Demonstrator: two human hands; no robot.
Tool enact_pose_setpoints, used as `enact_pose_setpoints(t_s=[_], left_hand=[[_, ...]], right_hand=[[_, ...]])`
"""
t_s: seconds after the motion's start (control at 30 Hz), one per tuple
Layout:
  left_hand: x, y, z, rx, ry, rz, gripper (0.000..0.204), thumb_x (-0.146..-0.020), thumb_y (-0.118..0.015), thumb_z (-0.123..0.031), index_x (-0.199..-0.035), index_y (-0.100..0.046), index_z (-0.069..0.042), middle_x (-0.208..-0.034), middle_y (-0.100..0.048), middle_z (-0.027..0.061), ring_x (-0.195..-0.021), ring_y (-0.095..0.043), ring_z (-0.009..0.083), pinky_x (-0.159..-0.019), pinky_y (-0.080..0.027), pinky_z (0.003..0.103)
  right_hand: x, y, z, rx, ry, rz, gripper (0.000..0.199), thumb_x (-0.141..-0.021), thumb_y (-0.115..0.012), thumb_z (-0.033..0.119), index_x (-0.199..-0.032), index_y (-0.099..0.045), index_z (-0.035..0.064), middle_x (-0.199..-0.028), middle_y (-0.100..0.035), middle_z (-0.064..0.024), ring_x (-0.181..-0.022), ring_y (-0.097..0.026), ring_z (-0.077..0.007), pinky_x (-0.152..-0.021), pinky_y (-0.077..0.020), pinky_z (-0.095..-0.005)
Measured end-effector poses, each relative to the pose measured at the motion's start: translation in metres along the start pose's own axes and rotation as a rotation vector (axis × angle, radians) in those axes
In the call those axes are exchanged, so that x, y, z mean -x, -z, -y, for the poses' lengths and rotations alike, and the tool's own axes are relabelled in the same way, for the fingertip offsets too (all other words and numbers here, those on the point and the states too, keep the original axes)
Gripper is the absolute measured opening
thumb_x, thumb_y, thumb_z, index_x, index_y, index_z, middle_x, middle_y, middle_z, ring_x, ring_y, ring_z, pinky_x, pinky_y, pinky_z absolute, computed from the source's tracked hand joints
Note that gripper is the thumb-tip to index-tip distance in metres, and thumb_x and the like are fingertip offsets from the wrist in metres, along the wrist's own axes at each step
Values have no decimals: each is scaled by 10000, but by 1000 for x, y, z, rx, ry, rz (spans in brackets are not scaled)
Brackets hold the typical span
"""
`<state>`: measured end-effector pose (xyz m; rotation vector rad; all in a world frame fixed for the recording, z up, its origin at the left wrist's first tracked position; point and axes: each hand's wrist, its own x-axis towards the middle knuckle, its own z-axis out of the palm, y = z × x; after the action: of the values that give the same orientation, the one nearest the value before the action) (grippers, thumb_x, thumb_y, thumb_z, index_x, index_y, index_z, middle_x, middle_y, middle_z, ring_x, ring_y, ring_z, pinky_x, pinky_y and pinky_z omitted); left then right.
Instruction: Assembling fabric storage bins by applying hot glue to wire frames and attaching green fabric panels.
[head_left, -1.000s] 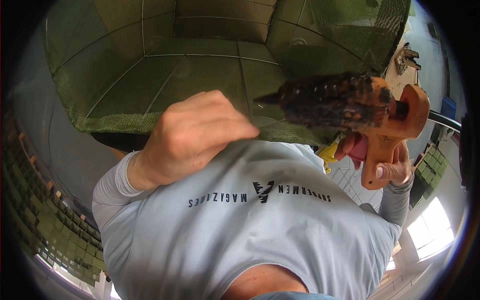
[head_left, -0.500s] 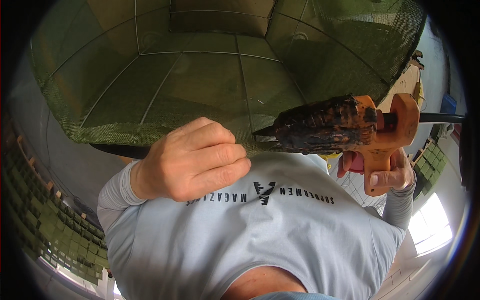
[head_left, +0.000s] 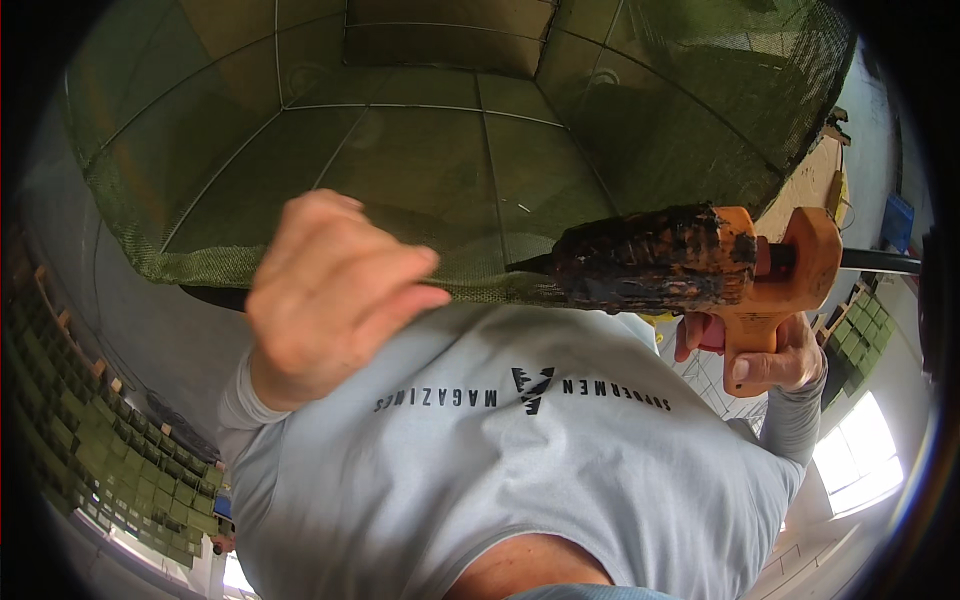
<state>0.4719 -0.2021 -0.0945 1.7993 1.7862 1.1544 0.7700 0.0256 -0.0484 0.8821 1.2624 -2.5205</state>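
Note:
An orange hot glue gun (head_left: 655,258), crusted with dark residue, is held by its handle in my right hand (head_left: 785,355). Out of its back runs a black glue stick (head_left: 880,262), and its dark nozzle points left, at the near edge of a green mesh cover (head_left: 400,215) on a wire frame. My left hand (head_left: 335,290) is over that near edge, left of the nozzle and apart from it. Motion smears its bent fingers, so whether it holds anything cannot be made out.
Behind me on the left stand rows of green mesh-covered units (head_left: 120,450), with a smaller group (head_left: 858,335) at the right. Something blue (head_left: 897,222) lies at the far right. A bright window (head_left: 862,455) shows low on the right.
My left hand has come up and left from the mesh edge, its fingers turning upward. The glue gun has dropped slightly, still in my right hand.

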Motion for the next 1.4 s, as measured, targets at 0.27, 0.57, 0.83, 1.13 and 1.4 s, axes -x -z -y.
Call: enact_pose_setpoints(t_s=[0.27, 0.57, 0.83, 1.13, 1.4], left_hand=[[16, 13, 7, 41, -4, 66, 247, -573, -807, -69, -807, -733, -41, -747, -581, 51, -712, -541, 224, -711, -517, 409], [29, 26, 8, -87, -32, 39, 252, -595, -789, -44, -843, -746, -41, -809, -623, 49, -743, -549, 204, -764, -541, 431], [40, 34, 9, -60, 121, -22, 253, -602, -831, -14, -825, -715, -43, -917, -667, 109, -830, -582, 267, -851, -534, 489], [46, 38, 12, -58, 54, 12, 241, -647, -818, -4, -848, -685, -21, -885, -694, 121, -765, -615, 256, -863, -539, 496], [60, 21, 20, -31, -46, -180, 252, -651, -784, 31, -885, -710, -23, -869, -686, 81, -761, -600, 225, -727, -560, 392]], right_hand=[[3, -3, -3, -8, -11, 49, 666, -783, -707, 62, -1360, -420, -105, -1077, -604, -254, -1004, -627, -364, -894, -522, -518], [7, -8, -4, 64, -16, -18, 645, -682, -640, 17, -1305, -487, -58, -1198, -548, -259, -980, -599, -310, -861, -508, -460], [6, -19, 8, 74, -64, -45, 639, -691, -636, -3, -1309, -484, -63, -1184, -548, -247, -971, -596, -326, -849, -512, -473], [11, -21, 9, 24, -33, -70, 737, -725, -699, 16, -1387, -397, -107, -1244, -528, -256, -1046, -589, -334, -895, -535, -484], [-37, -56, 13, -54, -37, -33, 783, -730, -733, 24, -1406, -347, -64, -1198, -536, -262, -975, -626, -354, -852, -525, -470]])
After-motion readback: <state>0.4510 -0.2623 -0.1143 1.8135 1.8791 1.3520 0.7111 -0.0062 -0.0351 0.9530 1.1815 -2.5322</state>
